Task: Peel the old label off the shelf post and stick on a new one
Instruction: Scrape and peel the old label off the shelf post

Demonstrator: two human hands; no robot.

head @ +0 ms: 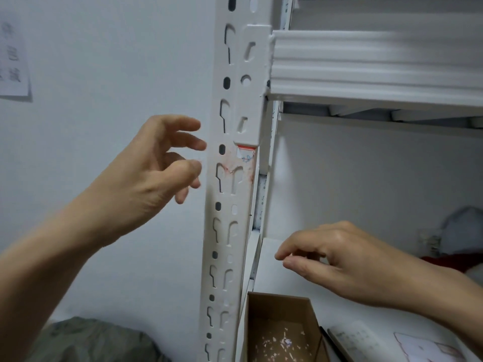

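The white slotted shelf post runs up the middle of the head view. A small remnant of the old label, white with a red top edge and blue ink, clings just under the beam bracket, with pinkish residue smeared below it. My left hand hovers left of the post at the remnant's height, fingers loosely curled and holding nothing, apart from the metal. My right hand hangs lower over the shelf board, fingers relaxed and drooping; whether it pinches a scrap I cannot tell.
An open cardboard box with several label scraps in it sits on the shelf board beside the post. Label sheets lie at the bottom right. A shelf beam crosses above. A paper notice hangs on the left wall.
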